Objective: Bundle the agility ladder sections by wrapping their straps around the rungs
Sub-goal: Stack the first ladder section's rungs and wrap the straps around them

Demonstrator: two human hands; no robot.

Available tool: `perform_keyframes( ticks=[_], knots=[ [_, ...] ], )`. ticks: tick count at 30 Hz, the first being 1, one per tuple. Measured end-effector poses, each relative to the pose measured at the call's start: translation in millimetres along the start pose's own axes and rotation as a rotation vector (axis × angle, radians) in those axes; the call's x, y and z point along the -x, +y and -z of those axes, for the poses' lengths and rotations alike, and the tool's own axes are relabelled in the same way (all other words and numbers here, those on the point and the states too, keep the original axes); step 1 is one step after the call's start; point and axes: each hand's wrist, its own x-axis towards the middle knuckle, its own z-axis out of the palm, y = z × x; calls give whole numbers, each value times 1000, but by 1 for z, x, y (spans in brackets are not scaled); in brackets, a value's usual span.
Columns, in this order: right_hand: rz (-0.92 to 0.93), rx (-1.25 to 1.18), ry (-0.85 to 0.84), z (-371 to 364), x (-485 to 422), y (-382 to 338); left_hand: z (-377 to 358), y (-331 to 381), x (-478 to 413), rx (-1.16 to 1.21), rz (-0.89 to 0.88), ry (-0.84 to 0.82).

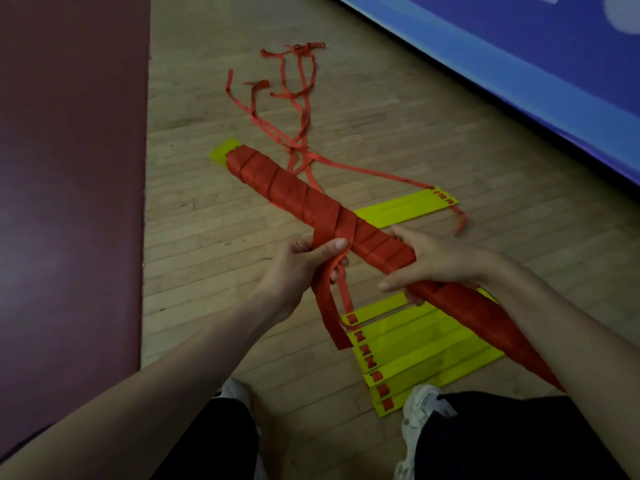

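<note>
A long bundle of yellow rungs point(294, 192), wound almost fully in red strap, lies slanted in the air from far left to near right. My left hand point(301, 268) pinches the loose red strap end point(329, 317) at the bundle's middle, where the wraps cross. My right hand point(433, 261) grips the bundle further along its near half. Only a yellow tip point(225, 152) shows at the far end. Beneath the bundle, a flat stack of yellow rungs point(415, 348) with red strap loops lies on the floor.
Loose red straps point(298, 98) trail across the wooden floor to another yellow rung group point(408, 206). A dark red mat point(69, 168) covers the left side; a blue padded wall point(519, 71) runs along the right. My white shoes point(422, 407) and dark trousers are below.
</note>
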Motion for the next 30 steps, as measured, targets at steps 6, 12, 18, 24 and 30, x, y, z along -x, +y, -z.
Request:
perform_keyframes(
  ticks=[6,12,18,24,30],
  knots=[
    [136,334,412,-6,-12,10,3,3,-10,-92,31,48],
    [159,480,627,-11,-23,12,1,8,-23,-126,-8,116],
    [183,338,561,2,-21,8,1,10,-21,-67,-18,65],
    [201,-48,410,2,-15,-2,3,13,-19,7,-10,-9],
    [162,-325,194,-7,-10,-9,5,18,-20,122,18,-83]
  ],
)
